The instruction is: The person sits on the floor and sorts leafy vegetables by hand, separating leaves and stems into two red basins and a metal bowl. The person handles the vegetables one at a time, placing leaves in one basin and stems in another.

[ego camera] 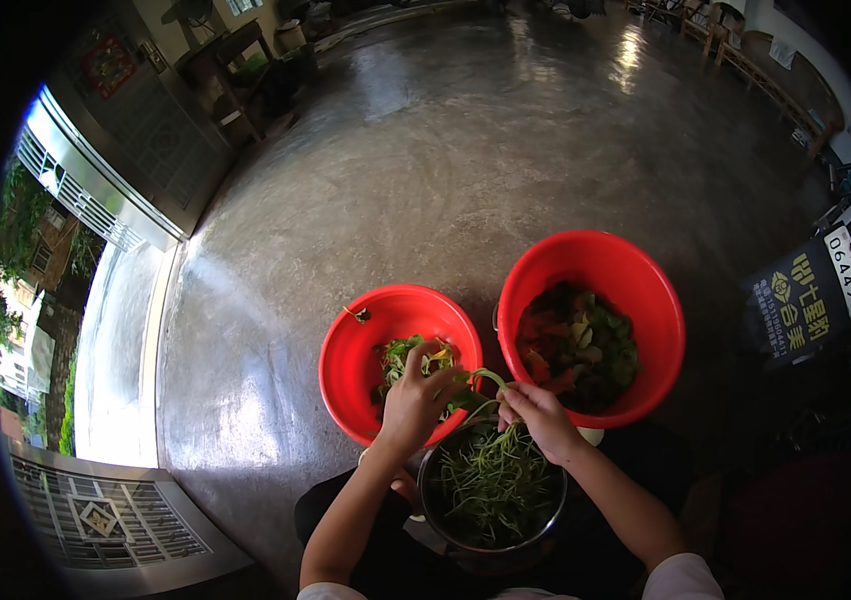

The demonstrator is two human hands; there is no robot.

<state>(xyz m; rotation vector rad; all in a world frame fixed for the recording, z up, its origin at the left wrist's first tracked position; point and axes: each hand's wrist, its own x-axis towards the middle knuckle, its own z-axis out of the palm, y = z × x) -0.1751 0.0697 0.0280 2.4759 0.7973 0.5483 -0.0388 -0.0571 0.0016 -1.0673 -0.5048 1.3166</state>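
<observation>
My right hand (538, 416) grips a green leafy stem (489, 375) between thumb and fingers, above a metal pot (558, 517) of thin green stems (493, 480). My left hand (421, 394) is at the leafy end of the stem, fingers bent; its fingertips are partly hidden by leaves, so its hold is unclear. Under and beyond it stands a smaller red plastic basin (350, 360) with leaves and trimmings in it, one scrap lying on its inner wall. To the right, a larger red bucket (590, 255) holds a heap of dark green and reddish leaves (579, 345).
Around the containers lies a smooth concrete floor (425, 172). An open metal door (110, 517) and a bright doorway are on the left. A vehicle's rear with a licence plate (847, 271) stands at the right. Bamboo chairs (763, 79) line the far right wall.
</observation>
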